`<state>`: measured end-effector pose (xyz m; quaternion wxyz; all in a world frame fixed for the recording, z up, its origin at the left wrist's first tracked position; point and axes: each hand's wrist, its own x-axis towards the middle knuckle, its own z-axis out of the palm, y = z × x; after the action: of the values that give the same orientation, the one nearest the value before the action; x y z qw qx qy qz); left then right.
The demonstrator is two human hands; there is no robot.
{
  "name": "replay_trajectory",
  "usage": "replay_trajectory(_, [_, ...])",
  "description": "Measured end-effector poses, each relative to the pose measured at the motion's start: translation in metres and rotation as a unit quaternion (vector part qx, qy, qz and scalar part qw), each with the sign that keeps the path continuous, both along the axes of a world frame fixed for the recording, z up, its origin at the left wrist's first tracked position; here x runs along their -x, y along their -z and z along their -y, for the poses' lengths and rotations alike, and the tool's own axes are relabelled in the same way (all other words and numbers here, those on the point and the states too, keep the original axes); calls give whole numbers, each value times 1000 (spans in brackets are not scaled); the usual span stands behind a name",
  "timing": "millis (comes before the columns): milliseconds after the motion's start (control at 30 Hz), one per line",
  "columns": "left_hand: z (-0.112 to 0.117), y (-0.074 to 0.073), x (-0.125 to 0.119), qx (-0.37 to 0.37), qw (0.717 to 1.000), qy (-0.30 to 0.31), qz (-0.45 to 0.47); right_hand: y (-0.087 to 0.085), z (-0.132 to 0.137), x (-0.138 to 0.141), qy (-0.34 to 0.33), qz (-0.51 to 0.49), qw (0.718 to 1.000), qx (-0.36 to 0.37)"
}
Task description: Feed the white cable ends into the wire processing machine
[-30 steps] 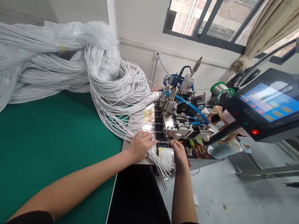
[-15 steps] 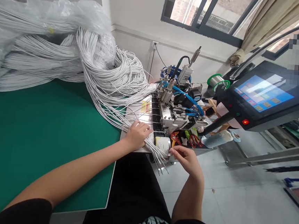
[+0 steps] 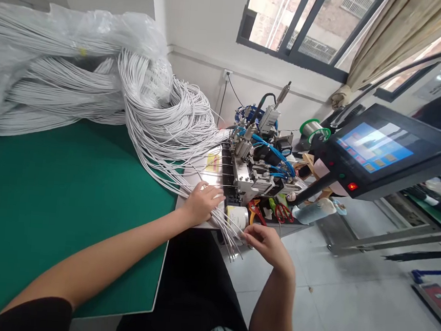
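Note:
My left hand point(image 3: 200, 205) is closed over a bunch of thin white cables point(image 3: 225, 232) at the front edge of the machine's white plate point(image 3: 200, 176). The loose cable ends fan out past it, over the table edge. To the right, my right hand point(image 3: 269, 246) pinches at the tip of one cable, thumb and forefinger together. Just behind the cable ends sits a white cylinder with a marked label point(image 3: 238, 217). Other single cables run from the large cable heap point(image 3: 179, 113) into the benchtop machine point(image 3: 245, 173).
Red-and-orange pliers point(image 3: 255, 212) and red-handled scissors point(image 3: 284, 212) lie beside the machine. A touchscreen panel point(image 3: 376, 148) on an arm stands at right, near a green-rimmed wire spool point(image 3: 315, 130). Plastic sheeting point(image 3: 105, 26) covers cables on the green tabletop point(image 3: 67, 198).
My right hand has moved slightly left and down, from beside the cylinder to a cable end. My left hand stays on the bunch. The camera view has shifted a little.

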<state>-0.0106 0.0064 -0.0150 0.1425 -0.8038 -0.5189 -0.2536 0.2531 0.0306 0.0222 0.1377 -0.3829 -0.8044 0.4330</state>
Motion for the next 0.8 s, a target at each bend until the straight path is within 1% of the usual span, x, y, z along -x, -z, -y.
replay_trajectory(100, [0,1,3,-18,997,75,-23,0,-5,-1,31,-55,998,-31])
replay_trajectory(200, [3,-3,4,-74,991,106,-28,3,-12,0,65,-115,990,-47])
replay_trajectory(300, [6,-8,2,-135,985,106,-10,9,-18,6,90,-162,981,-63])
replay_trajectory(400, [7,-10,-1,-157,984,84,-2,14,-21,13,111,-187,974,-64])
replay_trajectory(500, [8,-10,-1,-145,988,59,-9,18,-23,18,112,-211,970,-35])
replay_trajectory(567, [8,-9,-1,-140,989,53,-15,18,-24,20,106,-226,968,-4])
replay_trajectory(667, [7,-8,-2,-145,988,60,-13,17,-25,21,109,-241,964,38])
replay_trajectory(800, [6,-9,-3,-132,988,74,-17,18,-25,25,134,-268,952,61])
